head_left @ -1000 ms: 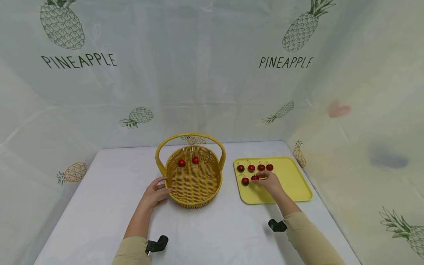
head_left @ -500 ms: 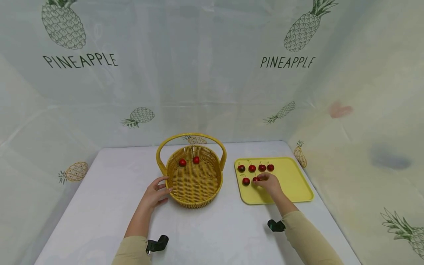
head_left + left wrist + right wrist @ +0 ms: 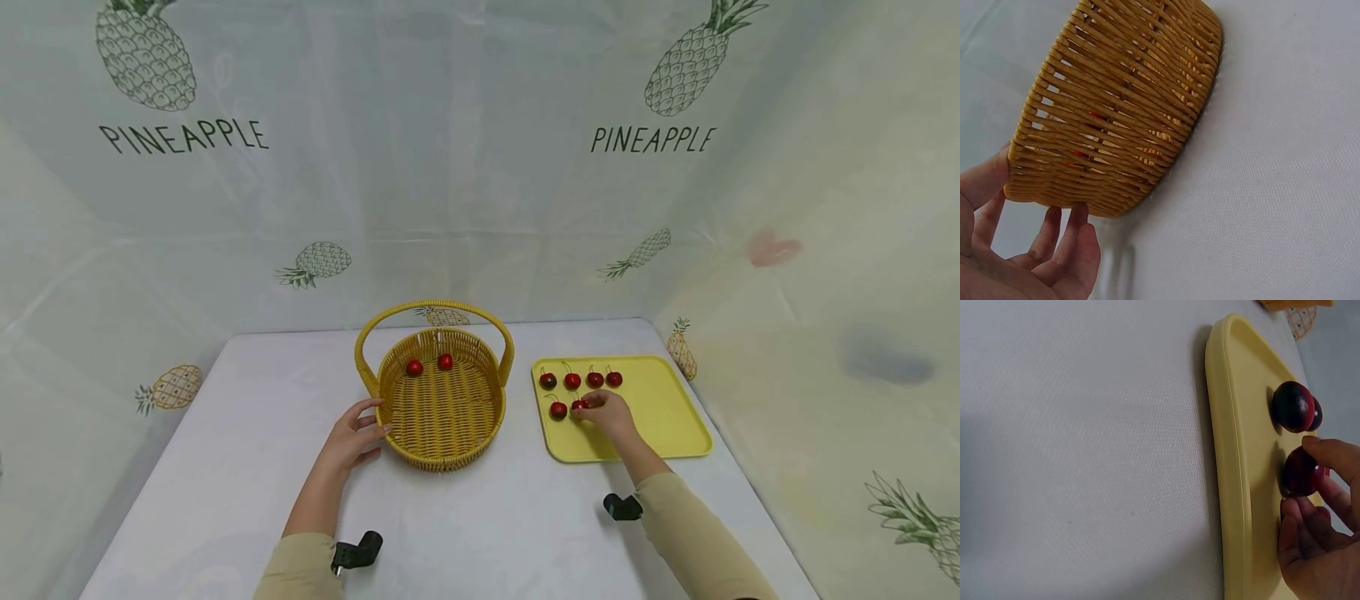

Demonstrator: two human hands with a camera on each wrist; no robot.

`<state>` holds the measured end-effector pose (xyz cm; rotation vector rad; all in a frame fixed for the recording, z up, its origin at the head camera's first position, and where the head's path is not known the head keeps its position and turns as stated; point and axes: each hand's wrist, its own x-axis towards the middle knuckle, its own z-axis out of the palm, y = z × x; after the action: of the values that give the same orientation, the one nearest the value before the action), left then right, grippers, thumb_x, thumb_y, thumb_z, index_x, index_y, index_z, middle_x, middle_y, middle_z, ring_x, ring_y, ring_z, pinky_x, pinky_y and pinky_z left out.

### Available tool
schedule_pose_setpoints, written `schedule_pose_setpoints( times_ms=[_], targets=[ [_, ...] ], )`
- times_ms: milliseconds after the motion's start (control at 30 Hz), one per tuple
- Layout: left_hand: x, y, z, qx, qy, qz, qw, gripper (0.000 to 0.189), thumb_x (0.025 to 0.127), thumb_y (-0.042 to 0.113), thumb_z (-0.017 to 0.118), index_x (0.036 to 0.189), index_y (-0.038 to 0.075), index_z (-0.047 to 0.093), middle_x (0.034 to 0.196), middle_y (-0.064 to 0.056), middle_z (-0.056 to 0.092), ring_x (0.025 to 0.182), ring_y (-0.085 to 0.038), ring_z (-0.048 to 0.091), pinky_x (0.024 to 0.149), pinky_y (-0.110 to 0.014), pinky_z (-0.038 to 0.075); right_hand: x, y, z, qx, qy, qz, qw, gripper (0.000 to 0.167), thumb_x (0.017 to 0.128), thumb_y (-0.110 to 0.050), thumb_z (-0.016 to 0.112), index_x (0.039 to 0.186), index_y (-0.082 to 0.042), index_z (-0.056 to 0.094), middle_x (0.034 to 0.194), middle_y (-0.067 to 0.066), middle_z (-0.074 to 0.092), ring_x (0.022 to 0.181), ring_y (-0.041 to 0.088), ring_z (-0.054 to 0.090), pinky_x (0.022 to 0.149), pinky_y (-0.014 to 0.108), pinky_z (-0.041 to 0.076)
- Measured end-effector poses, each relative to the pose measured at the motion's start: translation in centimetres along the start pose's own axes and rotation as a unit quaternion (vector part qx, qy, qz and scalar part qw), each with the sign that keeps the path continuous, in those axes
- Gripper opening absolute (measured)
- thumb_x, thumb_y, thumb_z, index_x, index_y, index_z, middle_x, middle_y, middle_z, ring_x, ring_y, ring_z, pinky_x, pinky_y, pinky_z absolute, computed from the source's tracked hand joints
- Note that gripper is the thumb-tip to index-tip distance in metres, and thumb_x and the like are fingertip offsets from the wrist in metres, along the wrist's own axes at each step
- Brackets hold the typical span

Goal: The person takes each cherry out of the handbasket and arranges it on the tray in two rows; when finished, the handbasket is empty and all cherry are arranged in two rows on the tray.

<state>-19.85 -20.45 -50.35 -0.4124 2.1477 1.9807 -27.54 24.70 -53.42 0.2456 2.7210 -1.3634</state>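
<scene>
In the head view, a round yellow wicker basket [image 3: 441, 421] with a tall hoop handle stands at mid-table, two red cherries [image 3: 446, 362] lying at its back. My left hand [image 3: 352, 437] grips the basket's left rim; the left wrist view shows fingers [image 3: 1075, 231] curled against the woven side. Over the yellow tray [image 3: 667, 417] on the right, my right hand [image 3: 611, 414] pinches a dark red cherry [image 3: 1302, 472] between thumb and fingers. That cherry appears still at tray level. Several more stemmed cherries [image 3: 572, 381] lie around it on the tray's left part.
A white cloth covers the table [image 3: 465, 533]. Behind and beside it hangs a pale curtain [image 3: 465, 167] printed with pineapples. A small black camera [image 3: 358, 552] is strapped to the left wrist, another [image 3: 622, 507] to the right. The tray has a low raised rim.
My right fingers have closed in slightly around the cherry, which stays almost in place. The left hand and the basket have not moved; the head view has shifted a little.
</scene>
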Motion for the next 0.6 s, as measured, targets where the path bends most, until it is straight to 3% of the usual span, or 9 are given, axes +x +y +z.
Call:
schedule_pose_setpoints(
  times_ms=[600],
  targets=[
    [-0.07,0.05,0.07,-0.002,-0.001,-0.001,1.0000,0.056,0.091,0.004,0.067,0.143,0.009,0.044,0.137,-0.027,0.045,0.108,-0.033,0.058,0.086,-0.052,0.048,0.35,-0.22,0.02,-0.015,-0.015,0.025,0.9995,0.033,0.081,-0.011,0.080,0.106,0.003,0.064,0.096,0.013,0.060,0.087,0.028,0.052,0.077,0.037,0.044]
  ],
)
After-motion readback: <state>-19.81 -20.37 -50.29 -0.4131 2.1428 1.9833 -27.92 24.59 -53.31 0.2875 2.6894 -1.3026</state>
